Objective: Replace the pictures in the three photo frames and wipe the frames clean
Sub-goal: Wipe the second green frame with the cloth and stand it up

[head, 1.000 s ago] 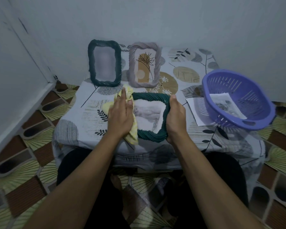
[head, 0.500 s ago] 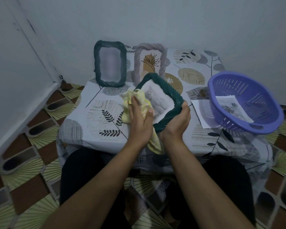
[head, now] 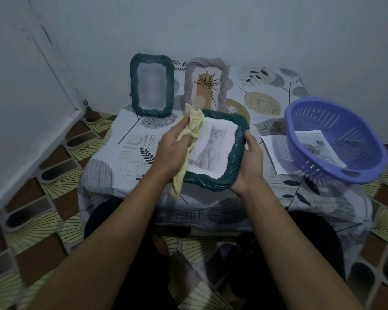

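Note:
A dark green rope-edged photo frame (head: 230, 166) with a cat picture is tilted up above the table's near edge. My right hand (head: 249, 163) grips its right side and lower corner. My left hand (head: 174, 151) holds a yellow cloth (head: 194, 124) bunched against the frame's left edge and glass, with one end of the cloth hanging below my wrist. Two more frames stand upright at the back: a dark green frame (head: 152, 85) with a blurred picture, and a grey frame (head: 207, 83) with a plant drawing.
A purple plastic basket (head: 336, 139) holding a printed picture (head: 318, 148) stands at the right of the cloth-covered low table (head: 126, 153). A loose sheet (head: 276, 151) lies partly under it. Walls close in behind and to the left; patterned floor lies around.
The frame went from lying flat to tilted up facing me. My left hand with the cloth moved from the frame's left side up to its upper left edge; my right hand shifted along the right side.

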Available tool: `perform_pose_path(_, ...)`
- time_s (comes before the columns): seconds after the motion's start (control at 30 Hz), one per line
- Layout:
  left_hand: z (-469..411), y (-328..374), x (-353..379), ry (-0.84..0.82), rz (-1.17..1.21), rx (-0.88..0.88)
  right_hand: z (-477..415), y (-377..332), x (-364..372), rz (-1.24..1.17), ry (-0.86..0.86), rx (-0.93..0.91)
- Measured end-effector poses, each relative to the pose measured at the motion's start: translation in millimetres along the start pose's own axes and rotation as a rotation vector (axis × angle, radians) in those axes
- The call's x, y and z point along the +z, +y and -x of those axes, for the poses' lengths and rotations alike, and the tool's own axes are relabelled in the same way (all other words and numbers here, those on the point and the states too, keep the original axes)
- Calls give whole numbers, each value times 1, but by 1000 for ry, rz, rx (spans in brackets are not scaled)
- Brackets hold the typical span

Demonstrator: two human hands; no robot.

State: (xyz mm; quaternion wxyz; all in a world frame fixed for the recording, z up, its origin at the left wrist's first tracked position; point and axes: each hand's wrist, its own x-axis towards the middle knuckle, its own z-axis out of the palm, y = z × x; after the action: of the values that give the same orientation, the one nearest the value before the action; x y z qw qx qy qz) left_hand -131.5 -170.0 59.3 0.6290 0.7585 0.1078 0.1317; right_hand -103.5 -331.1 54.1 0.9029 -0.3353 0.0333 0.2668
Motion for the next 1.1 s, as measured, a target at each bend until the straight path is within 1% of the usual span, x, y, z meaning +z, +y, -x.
perform_pose_path(0.03, 2, 1, 1, -14, -51, 43, -1, 0, 1, 12, -17, 7)
perform_pose_path(0.1, 10, 3, 4, -67, -228, 145, -5, 0, 1, 41, -16, -11)
perform_pose_path(0.17, 17, -3, 8, -115, -376, 239, -11, -3, -4, 44, 39, -67)
perform_pose_path(0.2, 22, -7, 10, -130, -417, 253, -14, -6, -7, 33, 85, -101)
perform_pose_path(0.27, 33, -17, 16, -132, -505, 296, -20, -10, -12, -20, 148, -155)
perform_pose_path(0.33, 48, -27, 26, -120, -632, 406, -23, -10, -12, -63, 188, -180)
perform_pose_path(0.4, 61, -30, 37, -140, -687, 509, -23, -3, -11, -75, 232, -175)
perform_pose_path(0.47, 66, -28, 45, -176, -685, 629, -20, 4, -7, -86, 256, -141)
perform_pose_path(0.5, 66, -26, 48, -188, -683, 657, -18, 5, -5, -85, 265, -123)
perform_pose_path(0.53, 63, -23, 48, -196, -687, 648, -16, 5, -3, -67, 265, -120)
perform_pose_path(0.6, 52, -15, 47, -184, -740, 565, -9, 6, 3, -31, 229, -124)
perform_pose_path(0.7, 31, -5, 49, -138, -834, 330, -4, 16, 11, 27, 176, -110)
perform_pose_path(0.77, 20, -1, 50, -136, -779, 152, -5, 25, 14, 52, 132, -84)
perform_pose_path(0.8, 17, -1, 51, -145, -737, 95, -6, 27, 14, 55, 117, -78)
perform_pose_path(0.83, 17, -2, 52, -160, -697, 80, -6, 27, 15, 59, 111, -79)
perform_pose_path(0.87, 21, -2, 54, -181, -658, 109, -7, 24, 15, 71, 121, -88)
perform_pose_path(0.97, 44, -6, 62, -220, -561, 290, -8, 14, 12, 71, 178, -99)
perform_pose_path(1.1, 67, -17, 53, -231, -437, 360, -14, 5, 3, 1, 227, -71)
